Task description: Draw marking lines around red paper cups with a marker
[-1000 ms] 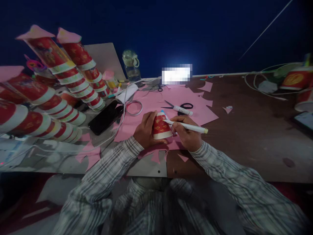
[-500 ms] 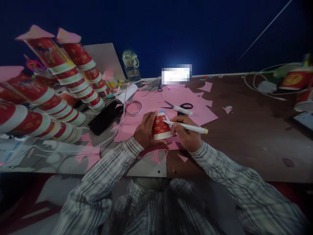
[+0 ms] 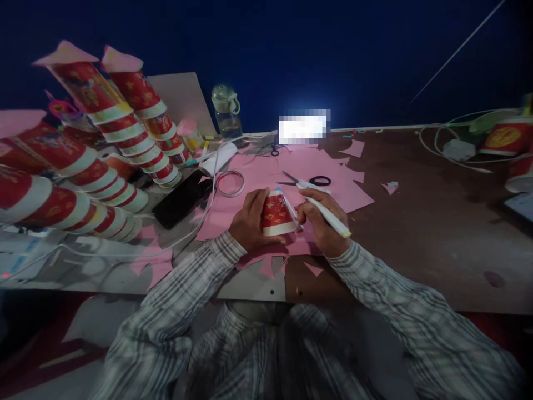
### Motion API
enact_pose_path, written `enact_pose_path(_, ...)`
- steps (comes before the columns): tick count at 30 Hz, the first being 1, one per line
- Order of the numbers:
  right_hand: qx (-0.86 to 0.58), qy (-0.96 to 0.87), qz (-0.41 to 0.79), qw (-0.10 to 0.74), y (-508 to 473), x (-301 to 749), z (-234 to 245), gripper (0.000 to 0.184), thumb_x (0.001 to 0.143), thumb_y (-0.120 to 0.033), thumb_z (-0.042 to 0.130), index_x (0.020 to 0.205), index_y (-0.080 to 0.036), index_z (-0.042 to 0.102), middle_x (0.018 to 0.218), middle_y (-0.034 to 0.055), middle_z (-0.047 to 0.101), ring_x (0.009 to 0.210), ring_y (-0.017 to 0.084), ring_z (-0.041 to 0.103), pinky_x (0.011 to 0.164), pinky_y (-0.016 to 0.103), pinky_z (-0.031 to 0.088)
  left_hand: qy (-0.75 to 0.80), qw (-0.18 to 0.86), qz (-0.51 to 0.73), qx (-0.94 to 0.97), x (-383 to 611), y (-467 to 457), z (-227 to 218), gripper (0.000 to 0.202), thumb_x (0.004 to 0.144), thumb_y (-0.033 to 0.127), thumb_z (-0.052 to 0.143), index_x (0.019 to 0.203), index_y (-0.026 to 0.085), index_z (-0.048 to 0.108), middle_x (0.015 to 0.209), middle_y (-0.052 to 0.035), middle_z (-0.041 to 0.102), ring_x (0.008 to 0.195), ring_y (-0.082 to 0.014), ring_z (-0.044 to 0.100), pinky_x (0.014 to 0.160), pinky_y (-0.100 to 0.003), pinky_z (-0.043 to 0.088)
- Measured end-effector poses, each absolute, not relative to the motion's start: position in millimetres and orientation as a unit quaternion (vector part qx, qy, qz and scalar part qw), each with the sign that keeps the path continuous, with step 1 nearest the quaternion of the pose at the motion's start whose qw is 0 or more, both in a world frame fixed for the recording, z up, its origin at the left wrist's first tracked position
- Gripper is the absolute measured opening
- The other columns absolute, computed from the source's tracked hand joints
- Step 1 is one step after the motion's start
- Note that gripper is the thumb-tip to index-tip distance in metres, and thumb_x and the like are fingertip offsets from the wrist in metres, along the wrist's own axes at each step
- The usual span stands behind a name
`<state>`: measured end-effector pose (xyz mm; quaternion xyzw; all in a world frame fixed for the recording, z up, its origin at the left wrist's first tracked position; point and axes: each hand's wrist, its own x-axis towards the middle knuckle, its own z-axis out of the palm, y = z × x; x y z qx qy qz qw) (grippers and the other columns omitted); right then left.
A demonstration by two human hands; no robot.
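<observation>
My left hand (image 3: 251, 221) is wrapped round the side of a red paper cup (image 3: 276, 213) with gold star and cloud prints, its wide white rim turned down toward me. In my right hand (image 3: 321, 218) is a white marker pen (image 3: 328, 215), held between thumb and fingers, its tip lifted off the cup. A slim pale stick with a blue end (image 3: 287, 201) shows between the cup and my right hand; I cannot tell which hand bears it. Scissors (image 3: 320, 181) lie just beyond, with a white tube partly hidden by my right hand.
Pink paper (image 3: 258, 169) with scraps covers the table's middle. Tall stacks of red cups (image 3: 125, 128) with pink cone tops stand left, near a black phone (image 3: 181, 200), a tape roll (image 3: 230, 183) and a water bottle (image 3: 226, 114). A white cable (image 3: 195, 225) crosses there; a charger (image 3: 458, 149) lies right.
The marker's tip has left the cup's face and swung up and away, with the pen now steeper across my right hand. My left hand keeps its hold on the cup.
</observation>
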<state>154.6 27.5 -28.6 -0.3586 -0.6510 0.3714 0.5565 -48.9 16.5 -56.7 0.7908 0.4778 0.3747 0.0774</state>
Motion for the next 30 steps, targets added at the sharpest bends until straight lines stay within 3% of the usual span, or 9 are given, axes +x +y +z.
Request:
enact_pose_path(6, -0.319, -0.754, 0.286, 0.498, 26.0, 159.3, -30.9, 0.045, 0.089, -0.018, 0.058, 0.133, -0.022, 0.052, 0.084, 0.0022, 0.059, 0.073, 0.018, 0.061, 0.074, 0.040, 0.056, 0.503, 0.071, 0.377, 0.775, -50.3, 18.9, -55.4, 0.132, 0.056, 0.099, 0.049, 0.153, 0.011, 0.030, 0.136, -0.0250, 0.051, 0.129, -0.0422, 0.051, 0.105, -0.059, 0.048)
enact_pose_path(14, -0.240, -0.845, 0.182, 0.441, 27.6, 157.8, -26.7, 0.065, 0.079, -0.011, 0.057, 0.142, -0.021, 0.041, 0.093, 0.0064, 0.058, 0.082, 0.023, 0.059, 0.077, 0.042, 0.056, 0.481, 0.070, 0.407, 0.774, -52.7, 21.0, -58.8, 0.133, 0.059, 0.095, 0.054, 0.156, 0.011, 0.020, 0.137, -0.0255, 0.052, 0.123, -0.0398, 0.056, 0.098, -0.056, 0.052)
enact_pose_path(21, -0.258, -0.860, 0.151, 0.414, 30.2, 157.8, -40.2, 0.053, 0.087, -0.014, 0.053, 0.139, -0.020, 0.046, 0.098, 0.0106, 0.064, 0.084, 0.025, 0.062, 0.074, 0.042, 0.057, 0.472, 0.081, 0.397, 0.783, -52.5, 19.7, -55.9, 0.132, 0.060, 0.093, 0.057, 0.157, 0.013, 0.015, 0.140, -0.0261, 0.049, 0.126, -0.0405, 0.054, 0.099, -0.055, 0.052)
enact_pose_path(25, -0.261, -0.845, 0.156, 0.440, 32.0, 158.5, -45.6, 0.047, 0.090, -0.011, 0.049, 0.136, -0.024, 0.049, 0.100, 0.0097, 0.068, 0.084, 0.024, 0.065, 0.076, 0.041, 0.058, 0.465, 0.112, 0.399, 0.782, -53.8, 20.0, -56.8, 0.133, 0.060, 0.089, 0.064, 0.159, 0.016, 0.010, 0.143, -0.0252, 0.046, 0.131, -0.0412, 0.052, 0.100, -0.055, 0.052)
enact_pose_path(30, -0.264, -0.823, 0.122, 0.488, 31.4, 157.8, -43.5, 0.042, 0.090, -0.010, 0.051, 0.129, -0.026, 0.054, 0.102, 0.0091, 0.072, 0.082, 0.023, 0.066, 0.072, 0.039, 0.058, 0.461, 0.156, 0.403, 0.775, -56.2, 21.3, -58.3, 0.138, 0.059, 0.083, 0.072, 0.158, 0.012, 0.009, 0.145, -0.0277, 0.043, 0.130, -0.0427, 0.052, 0.099, -0.057, 0.053)
